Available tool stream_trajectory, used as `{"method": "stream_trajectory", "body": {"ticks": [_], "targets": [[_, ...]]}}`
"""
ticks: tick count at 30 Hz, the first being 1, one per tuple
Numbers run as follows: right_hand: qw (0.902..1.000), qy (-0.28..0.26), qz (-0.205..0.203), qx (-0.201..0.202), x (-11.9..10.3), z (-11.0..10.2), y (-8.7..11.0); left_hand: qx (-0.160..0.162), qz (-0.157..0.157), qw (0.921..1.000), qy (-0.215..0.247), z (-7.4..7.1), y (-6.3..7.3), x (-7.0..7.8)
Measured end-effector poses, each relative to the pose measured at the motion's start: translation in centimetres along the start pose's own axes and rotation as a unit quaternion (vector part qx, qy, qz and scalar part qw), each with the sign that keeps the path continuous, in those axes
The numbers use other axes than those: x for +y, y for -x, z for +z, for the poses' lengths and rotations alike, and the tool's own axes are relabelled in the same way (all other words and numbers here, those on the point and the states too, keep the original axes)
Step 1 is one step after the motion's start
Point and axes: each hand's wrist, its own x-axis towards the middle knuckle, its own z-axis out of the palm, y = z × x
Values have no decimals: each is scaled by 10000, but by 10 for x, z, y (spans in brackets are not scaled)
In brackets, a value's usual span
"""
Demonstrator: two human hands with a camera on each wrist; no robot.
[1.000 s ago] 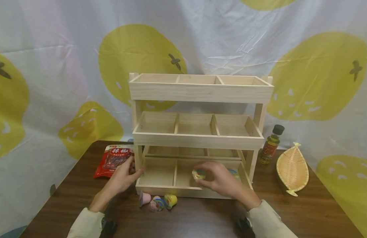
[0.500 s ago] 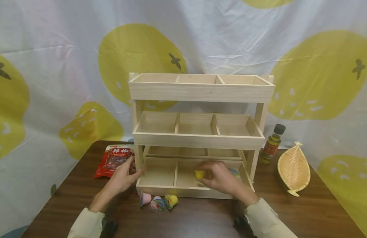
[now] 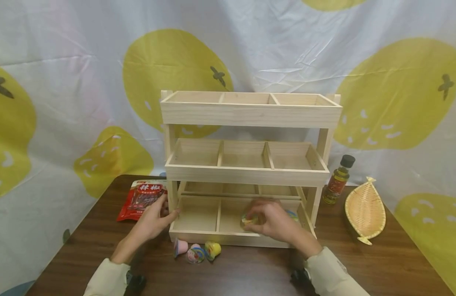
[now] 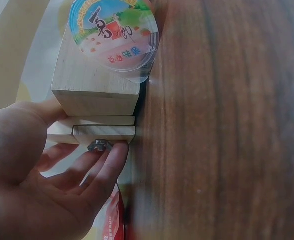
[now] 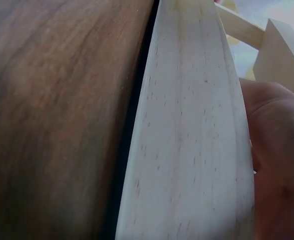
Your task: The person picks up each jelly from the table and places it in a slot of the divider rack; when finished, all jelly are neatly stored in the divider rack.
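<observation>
A three-tier wooden shelf rack [image 3: 246, 174] stands on the table, each tier split into compartments. My left hand [image 3: 153, 220] holds its lower left upright, thumb on one side and fingertips on the other, as the left wrist view shows. In the bottom tier's middle compartment, my right hand [image 3: 274, 220] pinches a small jelly cup [image 3: 246, 222], slightly blurred. Partly behind that hand, another jelly cup lid [image 3: 291, 214] shows in the right compartment. On the table before the rack lie a pink jelly cup [image 3: 181, 247], a lid-up jelly cup [image 3: 195, 255] and a yellow jelly cup [image 3: 214, 249].
Beside my left hand lies a red bag of dried chillies [image 3: 140, 201]. An oil bottle [image 3: 336, 185] with a black cap stands right of the rack, and a leaf-shaped wicker basket [image 3: 365, 209] sits farther right. A patterned cloth [image 3: 279, 49] hangs behind.
The jelly cup in my right hand has turned: first its lid showed, then its yellow side, now its lid again, slightly lower in the compartment. My left hand stays on the rack.
</observation>
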Motion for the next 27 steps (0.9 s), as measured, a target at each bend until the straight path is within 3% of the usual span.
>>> {"method": "stream_trajectory", "body": {"ticks": [14, 27], "targets": [[9969, -535, 458, -358, 7, 0, 3, 37, -4, 10000, -61, 0, 0, 0], [9978, -452, 468, 81, 7, 1, 2, 55, -19, 9999, -112, -1, 0, -1]]}}
